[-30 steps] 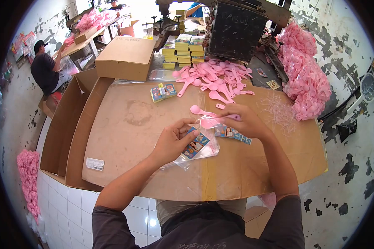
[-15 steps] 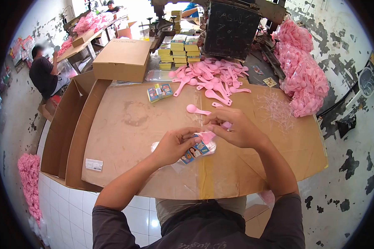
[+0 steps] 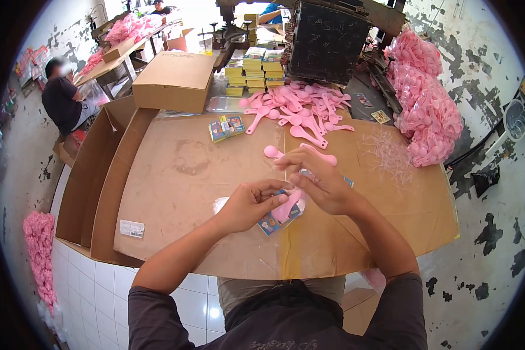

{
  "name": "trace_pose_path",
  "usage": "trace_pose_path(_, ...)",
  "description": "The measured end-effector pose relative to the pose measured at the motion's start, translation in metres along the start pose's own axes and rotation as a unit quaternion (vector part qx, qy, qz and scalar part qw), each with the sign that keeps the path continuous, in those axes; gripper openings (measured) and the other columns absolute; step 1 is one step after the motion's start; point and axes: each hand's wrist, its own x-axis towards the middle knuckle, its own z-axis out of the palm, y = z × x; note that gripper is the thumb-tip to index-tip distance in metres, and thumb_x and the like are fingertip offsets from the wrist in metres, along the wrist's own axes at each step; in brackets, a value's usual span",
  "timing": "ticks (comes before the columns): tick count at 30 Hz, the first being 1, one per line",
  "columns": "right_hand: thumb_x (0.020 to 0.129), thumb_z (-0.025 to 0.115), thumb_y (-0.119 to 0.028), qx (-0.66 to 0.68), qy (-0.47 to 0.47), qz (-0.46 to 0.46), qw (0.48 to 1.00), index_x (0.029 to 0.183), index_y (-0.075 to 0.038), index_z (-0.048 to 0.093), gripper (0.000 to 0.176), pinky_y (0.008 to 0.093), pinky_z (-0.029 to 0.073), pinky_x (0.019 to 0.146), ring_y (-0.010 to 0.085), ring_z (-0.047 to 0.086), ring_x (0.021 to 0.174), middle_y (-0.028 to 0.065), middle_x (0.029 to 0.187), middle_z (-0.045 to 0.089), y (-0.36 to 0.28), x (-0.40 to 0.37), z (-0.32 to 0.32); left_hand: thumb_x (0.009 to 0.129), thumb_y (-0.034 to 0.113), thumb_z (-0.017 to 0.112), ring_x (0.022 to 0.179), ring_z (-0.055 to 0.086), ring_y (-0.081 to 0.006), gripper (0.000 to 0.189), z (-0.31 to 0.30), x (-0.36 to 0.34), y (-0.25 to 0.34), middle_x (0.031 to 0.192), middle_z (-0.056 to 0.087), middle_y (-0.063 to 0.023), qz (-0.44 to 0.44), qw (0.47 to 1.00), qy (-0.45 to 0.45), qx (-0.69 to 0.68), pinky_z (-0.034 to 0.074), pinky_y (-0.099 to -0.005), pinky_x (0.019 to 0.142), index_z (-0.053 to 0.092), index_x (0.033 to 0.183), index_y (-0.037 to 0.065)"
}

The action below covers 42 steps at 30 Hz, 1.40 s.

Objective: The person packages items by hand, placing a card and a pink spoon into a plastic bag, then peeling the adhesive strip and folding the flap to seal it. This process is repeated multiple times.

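My left hand (image 3: 252, 205) is closed, thumb against fingers, pinching a pink measuring spoon (image 3: 287, 207) together with a blue printed card (image 3: 268, 225). Clear plastic seems to be around them, though its edges are hard to make out. Just right of it hovers my right hand (image 3: 321, 184), fingers curved and apart, with the thumb near the spoon's upper end. Another blue printed card (image 3: 349, 181) shows partly from behind my right hand. Beyond the fingertips lie two loose pink spoons, one with its round bowl (image 3: 272, 151) showing. White plastic (image 3: 220, 204) peeks out beside my left hand.
A pile of pink spoons (image 3: 300, 108) lies at the back, near stacked cards (image 3: 254, 67) and a banded card bundle (image 3: 226, 129). Closed carton (image 3: 172, 81) stands back left, bagged pink spoons (image 3: 423, 105) at right, thin plastic strips (image 3: 388, 154) nearby. A person (image 3: 64, 99) sits far left.
My right hand has shifted slightly left and down. The pink spoon in my left hand now lies more along the card, and a card edge appears beyond my right hand.
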Motion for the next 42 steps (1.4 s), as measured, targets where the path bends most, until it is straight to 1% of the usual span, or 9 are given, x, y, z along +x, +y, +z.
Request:
trace_pose_path(5, 0.105, 0.054, -0.021, 0.291, -0.038, 0.034, 0.955, 0.145, -0.007, 0.051, 0.042, 0.0375, 0.043, 0.108, 0.0218, 0.061, 0.119, 0.0116, 0.148, 0.053, 0.0, 0.005, -0.007, 0.106, 0.02, 0.062, 0.103, 0.069, -0.0108, 0.037, -0.006, -0.002, 0.004, 0.117, 0.073, -0.009, -0.02, 0.997, -0.048, -0.058, 0.055, -0.0256, 0.086, 0.059, 0.137, -0.001)
trace_pose_path(10, 0.099, 0.064, -0.016, -0.005, -0.113, -0.076, 0.991, 0.116, -0.007, 0.071, 0.021, 0.0379, 0.046, 0.106, 0.021, 0.064, 0.115, 0.0087, 0.121, 0.069, -0.01, 0.001, -0.026, 0.107, 0.023, 0.06, 0.113, 0.066, -0.0145, 0.042, -0.013, -0.005, 0.016, 0.129, 0.069, -0.0106, -0.083, 0.985, -0.115, -0.098, 0.052, -0.0308, 0.098, 0.054, 0.142, 0.0)
trace_pose_path(13, 0.084, 0.079, -0.003, -0.068, -0.046, -0.113, 0.99, 0.097, -0.005, 0.075, 0.014, 0.037, 0.052, 0.089, 0.0227, 0.07, 0.1, 0.0068, 0.098, 0.073, -0.037, 0.002, -0.021, 0.108, 0.023, 0.058, 0.121, 0.062, -0.0172, 0.042, 0.0, -0.004, 0.015, 0.136, 0.065, -0.012, 0.058, 0.994, -0.071, -0.051, 0.048, -0.0343, 0.106, 0.053, 0.143, 0.001)
trace_pose_path(16, 0.082, 0.079, -0.003, -0.299, -0.057, -0.16, 0.939, 0.091, -0.006, 0.075, 0.01, 0.0366, 0.052, 0.081, 0.0235, 0.07, 0.09, 0.0059, 0.089, 0.071, -0.064, 0.0, -0.028, 0.108, 0.019, 0.056, 0.129, 0.058, -0.0187, 0.04, -0.004, 0.0, 0.012, 0.14, 0.061, -0.0118, 0.118, 0.993, -0.005, -0.001, 0.044, -0.0361, 0.111, 0.052, 0.143, 0.001)
trace_pose_path(19, 0.08, 0.079, -0.004, -0.283, 0.045, -0.123, 0.95, 0.089, -0.007, 0.075, 0.01, 0.0364, 0.051, 0.073, 0.0234, 0.068, 0.084, 0.0058, 0.089, 0.07, -0.076, 0.001, -0.026, 0.106, 0.017, 0.057, 0.132, 0.056, -0.0196, 0.042, -0.001, -0.011, 0.021, 0.14, 0.062, -0.0118, 0.074, 0.997, -0.02, 0.023, 0.044, -0.037, 0.111, 0.052, 0.144, 0.001)
trace_pose_path(26, 0.085, 0.075, -0.013, -0.385, 0.071, -0.11, 0.914, 0.088, -0.006, 0.071, 0.008, 0.0386, 0.05, 0.066, 0.0246, 0.064, 0.072, 0.0059, 0.082, 0.062, -0.073, -0.001, -0.02, 0.1, 0.01, 0.065, 0.125, 0.063, -0.0201, 0.049, 0.02, -0.012, 0.025, 0.139, 0.063, -0.013, 0.23, 0.955, -0.005, 0.188, 0.05, -0.0372, 0.106, 0.052, 0.146, 0.001)
trace_pose_path(29, 0.087, 0.074, -0.013, -0.346, 0.076, -0.077, 0.932, 0.088, -0.005, 0.07, 0.01, 0.0386, 0.05, 0.061, 0.0243, 0.062, 0.067, 0.0066, 0.08, 0.061, -0.075, -0.001, -0.017, 0.103, 0.007, 0.06, 0.116, 0.069, -0.0185, 0.042, 0.026, -0.012, 0.026, 0.128, 0.07, -0.0134, 0.177, 0.98, 0.037, 0.088, 0.055, -0.0331, 0.099, 0.053, 0.143, 0.0)
trace_pose_path(35, 0.09, 0.074, -0.012, -0.254, 0.072, -0.045, 0.963, 0.094, -0.003, 0.07, 0.011, 0.0368, 0.049, 0.06, 0.0216, 0.061, 0.064, 0.0073, 0.083, 0.065, -0.065, -0.003, -0.009, 0.103, 0.005, 0.06, 0.104, 0.074, -0.0172, 0.034, 0.019, -0.011, 0.025, 0.109, 0.077, -0.0118, 0.176, 0.974, 0.073, 0.121, 0.058, -0.0288, 0.09, 0.057, 0.136, -0.003)
trace_pose_path(42, 0.09, 0.074, -0.006, -0.237, 0.128, -0.093, 0.959, 0.103, -0.002, 0.071, 0.014, 0.0322, 0.047, 0.057, 0.0196, 0.06, 0.062, 0.0075, 0.081, 0.065, -0.053, 0.001, -0.002, 0.103, 0.005, 0.061, 0.105, 0.074, -0.0176, 0.037, 0.022, -0.012, 0.027, 0.114, 0.075, -0.0127, 0.16, 0.984, 0.066, 0.052, 0.058, -0.0303, 0.093, 0.054, 0.138, -0.003)
